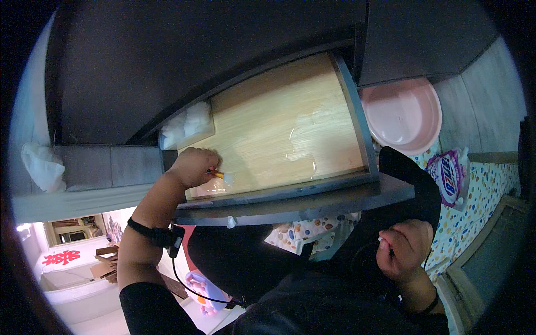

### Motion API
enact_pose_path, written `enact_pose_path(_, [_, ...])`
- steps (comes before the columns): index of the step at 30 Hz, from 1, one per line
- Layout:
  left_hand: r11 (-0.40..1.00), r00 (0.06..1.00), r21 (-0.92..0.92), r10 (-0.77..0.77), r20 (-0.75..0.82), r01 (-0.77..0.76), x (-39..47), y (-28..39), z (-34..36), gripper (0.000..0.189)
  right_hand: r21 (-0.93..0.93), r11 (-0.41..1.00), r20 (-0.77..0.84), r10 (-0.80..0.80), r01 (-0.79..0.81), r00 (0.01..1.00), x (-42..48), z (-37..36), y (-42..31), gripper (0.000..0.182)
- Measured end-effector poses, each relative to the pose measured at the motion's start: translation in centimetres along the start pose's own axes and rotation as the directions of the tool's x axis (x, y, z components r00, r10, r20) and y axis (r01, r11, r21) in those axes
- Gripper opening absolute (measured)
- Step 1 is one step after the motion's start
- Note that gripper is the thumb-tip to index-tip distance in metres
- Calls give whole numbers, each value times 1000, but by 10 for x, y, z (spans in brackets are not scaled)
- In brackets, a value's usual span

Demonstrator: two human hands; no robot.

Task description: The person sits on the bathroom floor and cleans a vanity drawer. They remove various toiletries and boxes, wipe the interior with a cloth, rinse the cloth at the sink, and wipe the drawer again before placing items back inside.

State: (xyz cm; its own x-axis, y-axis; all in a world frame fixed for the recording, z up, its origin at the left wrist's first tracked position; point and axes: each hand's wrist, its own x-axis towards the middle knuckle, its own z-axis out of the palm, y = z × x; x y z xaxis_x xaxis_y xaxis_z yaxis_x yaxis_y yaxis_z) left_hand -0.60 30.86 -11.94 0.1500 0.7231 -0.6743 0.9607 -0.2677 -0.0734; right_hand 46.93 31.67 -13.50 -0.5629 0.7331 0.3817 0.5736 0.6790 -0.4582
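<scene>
My left hand [197,166] grips a brush [217,173] with an orange-yellow part and a pale, blurred tip. The tip is low over the near left corner of a pulled-out drawer [370,138], by its wood-grain bottom [255,138]. Wet, shiny patches lie on that bottom towards the right and below the brush. My right hand [406,249] is curled over my dark-clothed leg, away from the drawer. Between its thumb and forefinger shows a small white object [380,239], too small to identify.
A clear box of white, soft-looking material [188,125] sits in the drawer's far left corner. Right of the drawer are a pink basin [402,117] and a purple-white printed bag [448,178]. Dark cabinet fronts [201,54] rise beyond. A cable hangs from my left forearm strap [155,234].
</scene>
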Motion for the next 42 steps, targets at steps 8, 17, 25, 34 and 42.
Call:
enact_pose_path(8, [908, 946, -361, -285, -156, 214, -47, 41, -43, 18, 15, 1000, -21, -27, 27, 999, 2, -1, -1, 6])
enact_pose_path(17, [969, 822, -181, -239, -516, 168, -111, 105, -86, 17, 220, 972, -44, 101, -89, 994, 5, -8, -12, 10])
enact_pose_path(25, [998, 747, -35, 13, -665, -49, -134, 175, -116, 23, 342, 780, -297, -440, 524, 848, 122, -34, -114, 19])
enact_pose_path(34, [995, 616, -64, -2, -788, -80, -168, 188, -102, 21, 436, 761, 99, -571, 480, 815, 130, -23, -114, 24])
enact_pose_path(42, [986, 465, 166, 152, -872, -9, -173, 179, -112, 17, 609, -283, 721, -190, -741, 666, 137, -27, -123, 37])
